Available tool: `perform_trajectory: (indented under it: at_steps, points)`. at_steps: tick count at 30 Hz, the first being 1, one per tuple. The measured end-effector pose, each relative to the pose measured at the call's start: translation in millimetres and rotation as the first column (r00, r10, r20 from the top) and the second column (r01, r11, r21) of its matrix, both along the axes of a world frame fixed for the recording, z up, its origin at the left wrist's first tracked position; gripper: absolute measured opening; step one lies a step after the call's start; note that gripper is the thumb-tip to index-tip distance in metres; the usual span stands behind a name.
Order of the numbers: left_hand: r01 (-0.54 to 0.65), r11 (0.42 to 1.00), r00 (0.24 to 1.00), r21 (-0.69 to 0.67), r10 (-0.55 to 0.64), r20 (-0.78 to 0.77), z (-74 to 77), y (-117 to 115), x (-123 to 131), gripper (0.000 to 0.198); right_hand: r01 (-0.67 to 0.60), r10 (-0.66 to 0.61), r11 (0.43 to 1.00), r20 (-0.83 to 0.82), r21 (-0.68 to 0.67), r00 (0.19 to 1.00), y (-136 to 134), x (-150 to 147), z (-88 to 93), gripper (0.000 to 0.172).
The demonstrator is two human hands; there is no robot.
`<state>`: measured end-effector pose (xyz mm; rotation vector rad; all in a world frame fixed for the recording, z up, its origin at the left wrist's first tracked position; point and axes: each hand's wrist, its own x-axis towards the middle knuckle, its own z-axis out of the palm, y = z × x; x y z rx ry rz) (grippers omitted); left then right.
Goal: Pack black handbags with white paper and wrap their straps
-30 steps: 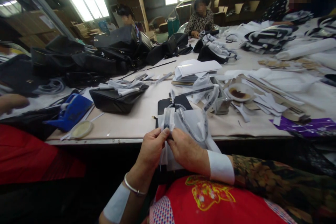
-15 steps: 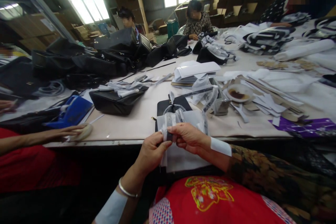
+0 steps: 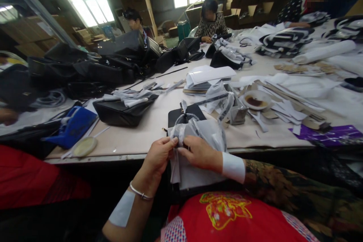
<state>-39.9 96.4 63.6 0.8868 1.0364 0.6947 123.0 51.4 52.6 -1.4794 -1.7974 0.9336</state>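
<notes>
At the near edge of the long worktop (image 3: 147,128), right of a flat black bag (image 3: 121,111), a paper-covered bag (image 3: 198,170) hangs over toward the person's lap, its wrapped handle (image 3: 198,126) arching above it. Both hands meet at the handle's left end: the left hand (image 3: 159,155) and the right hand (image 3: 200,153) each pinch the white wrapping (image 3: 177,132) between thumb and fingertips. A small dish (image 3: 255,100) of brown liquid sits farther right.
</notes>
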Motion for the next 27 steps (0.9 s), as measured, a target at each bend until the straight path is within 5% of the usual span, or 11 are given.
perform_trajectory:
  at_steps: [2, 4, 6, 8, 12, 16, 20, 22, 24, 27]
  points:
    - [0.06, 0.998, 0.998, 0.029, -0.058, -0.038, -0.1, -2, -1, 0.046, 0.005, -0.132, 0.947, -0.378, -0.32, 0.916, 5, 4, 4.5, 0.033]
    - [0.113, 0.989, 0.989, 0.093, -0.104, -0.105, -1.8, -4, -1, 0.044, -0.068, -0.348, 0.823, -0.595, -0.563, 0.724, 11, 4, 7.2, 0.035]
    - [0.171, 0.962, 0.964, 0.213, -0.119, -0.237, -3.9, -7, 2, 0.038, -0.088, -0.49, 0.748, -0.638, -0.658, 0.594, 15, 2, 6.9, 0.034]
    - [0.265, 0.899, 0.909, 0.348, -0.113, -0.401, -5.0, -10, 5, 0.031, -0.053, -0.543, 0.731, -0.626, -0.681, 0.56, 16, -1, 4.3, 0.032]
    - [0.511, 0.724, 0.769, 0.463, -0.144, -0.623, 1.2, -8, 3, 0.024, 0.034, -0.54, 0.764, -0.609, -0.644, 0.582, 13, -5, 0.5, 0.028]
    - [0.698, 0.588, 0.623, 0.408, -0.217, -0.752, 19.3, 16, -10, 0.024, 0.119, -0.491, 0.816, -0.57, -0.566, 0.659, 9, -6, 1.5, 0.027]
    - [0.527, 0.519, 0.793, 0.673, -0.015, -0.609, 30.0, 48, -11, 0.026, 0.153, -0.405, 0.866, -0.488, -0.475, 0.773, 8, -8, -2.4, 0.023]
    - [0.494, 0.475, 0.853, 0.728, -0.102, -0.512, 23.3, 61, -4, 0.03, 0.163, -0.372, 0.882, -0.441, -0.442, 0.817, 9, -8, -5.1, 0.023]
    - [0.556, 0.485, 0.826, 0.675, -0.228, -0.516, 8.4, 73, 4, 0.033, 0.147, -0.349, 0.89, -0.436, -0.433, 0.83, 9, -8, -6.3, 0.024]
    - [0.612, 0.524, 0.776, 0.593, -0.254, -0.577, -19.0, 89, 8, 0.04, 0.1, -0.377, 0.872, -0.527, -0.48, 0.761, 7, -4, -5.3, 0.026]
